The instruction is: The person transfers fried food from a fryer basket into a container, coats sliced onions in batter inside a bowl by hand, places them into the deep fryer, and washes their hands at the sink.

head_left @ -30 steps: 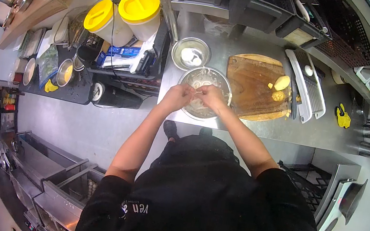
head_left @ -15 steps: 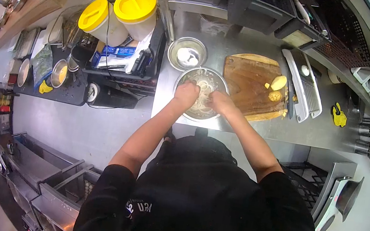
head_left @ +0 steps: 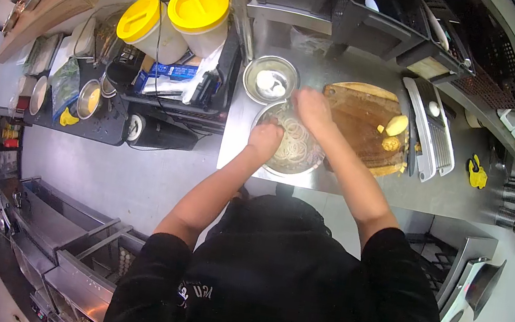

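A steel bowl point(head_left: 281, 172) holds pale, thin rings that look like sliced onion point(head_left: 293, 145), dusted with something white. My left hand point(head_left: 266, 139) is at the bowl's left side, its fingers curled down inside the rim; what they hold, if anything, is hidden. Over the far right part of the same bowl is my right hand point(head_left: 312, 110), raised with its fingers bent inward, and I cannot make out anything in them. Just behind stands a smaller steel bowl point(head_left: 257, 70) with white powder point(head_left: 271, 84) in it.
On the right lies a wooden cutting board point(head_left: 358, 120) with yellow cut pieces point(head_left: 396, 124), beside a knife point(head_left: 411, 155) and a white mandoline slicer point(head_left: 433, 138). Yellow-lidded tubs point(head_left: 199, 9) stand at the left. Black crates point(head_left: 380, 25) line the back.
My right hand has lifted from among the rings toward the bowl's far edge, uncovering more of them. My left hand stays at the bowl's left side. The whole view has shifted slightly.
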